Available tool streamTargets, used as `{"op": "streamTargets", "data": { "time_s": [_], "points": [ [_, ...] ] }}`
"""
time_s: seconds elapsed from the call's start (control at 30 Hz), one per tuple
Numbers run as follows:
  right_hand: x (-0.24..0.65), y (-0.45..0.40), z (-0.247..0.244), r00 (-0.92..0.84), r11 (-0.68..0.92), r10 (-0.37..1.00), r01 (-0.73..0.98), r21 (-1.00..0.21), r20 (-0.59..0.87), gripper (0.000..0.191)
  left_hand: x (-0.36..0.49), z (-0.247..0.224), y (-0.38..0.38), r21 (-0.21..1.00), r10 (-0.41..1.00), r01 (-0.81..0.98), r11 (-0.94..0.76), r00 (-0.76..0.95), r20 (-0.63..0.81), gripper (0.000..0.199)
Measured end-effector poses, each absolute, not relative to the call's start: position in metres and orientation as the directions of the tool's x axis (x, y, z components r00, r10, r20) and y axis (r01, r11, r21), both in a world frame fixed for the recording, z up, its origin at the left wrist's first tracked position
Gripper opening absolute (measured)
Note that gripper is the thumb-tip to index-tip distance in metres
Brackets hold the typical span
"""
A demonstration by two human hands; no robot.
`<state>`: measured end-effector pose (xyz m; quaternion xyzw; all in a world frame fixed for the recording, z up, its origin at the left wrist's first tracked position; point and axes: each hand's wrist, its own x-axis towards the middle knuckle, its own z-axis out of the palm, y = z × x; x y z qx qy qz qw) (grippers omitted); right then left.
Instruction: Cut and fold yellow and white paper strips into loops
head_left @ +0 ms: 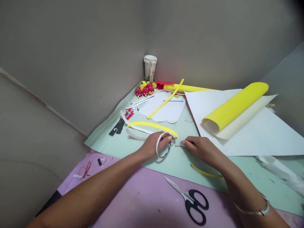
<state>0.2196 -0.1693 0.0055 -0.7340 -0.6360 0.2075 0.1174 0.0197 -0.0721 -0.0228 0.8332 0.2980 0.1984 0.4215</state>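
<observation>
My left hand (pixel 154 144) is closed at the near edge of a looped yellow paper strip (pixel 152 125). A white tape roll (pixel 157 148) with a blue inner side hangs around its fingers. My right hand (pixel 198 147) pinches a short whitish piece (pixel 180 144), just right of the left fingertips. What exactly the left fingertips grip is too small to tell. Below my right hand, a narrow yellow strip (pixel 205 173) lies curved on the green sheet. Black-handled scissors (pixel 190 198) rest slightly open on the pink surface.
A rolled yellow sheet (pixel 235 107) lies on large white paper (pixel 256 136) at right. Small red and yellow balls (pixel 145 91) stand by a lidded cup (pixel 150 68) in the corner. Paper scraps (pixel 117 126) lie at left, and a straight yellow strip (pixel 166 100) farther back.
</observation>
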Motion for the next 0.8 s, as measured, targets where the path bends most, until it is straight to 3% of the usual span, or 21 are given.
{"op": "streamTargets", "data": {
  "time_s": [0.27, 0.4, 0.53, 0.7, 0.8],
  "points": [
    [0.213, -0.166, -0.012, 0.175, -0.165, 0.984, 0.961, -0.220, 0.026, 0.028, 0.020, -0.025, -0.075, 0.780, 0.636, 0.318, -0.539, 0.761, 0.130, 0.036],
    [0.208, -0.167, -0.018, 0.174, -0.149, 0.978, 0.969, -0.197, 0.113, 0.017, 0.020, -0.021, -0.077, 0.790, 0.632, 0.319, -0.524, 0.768, 0.109, 0.037],
    [0.210, -0.168, -0.019, 0.084, -0.053, 0.988, 0.973, -0.224, 0.129, 0.011, 0.019, -0.020, -0.079, 0.787, 0.629, 0.314, -0.531, 0.768, 0.118, 0.038],
    [0.218, -0.174, -0.021, -0.127, 0.150, 0.968, 0.984, -0.097, 0.217, 0.022, 0.019, -0.022, -0.079, 0.767, 0.632, 0.321, -0.556, 0.763, 0.139, 0.039],
    [0.223, -0.174, -0.027, -0.209, 0.242, 0.945, 0.964, -0.107, 0.250, 0.025, 0.020, -0.022, -0.078, 0.767, 0.640, 0.335, -0.547, 0.758, 0.125, 0.039]
  ]
}}
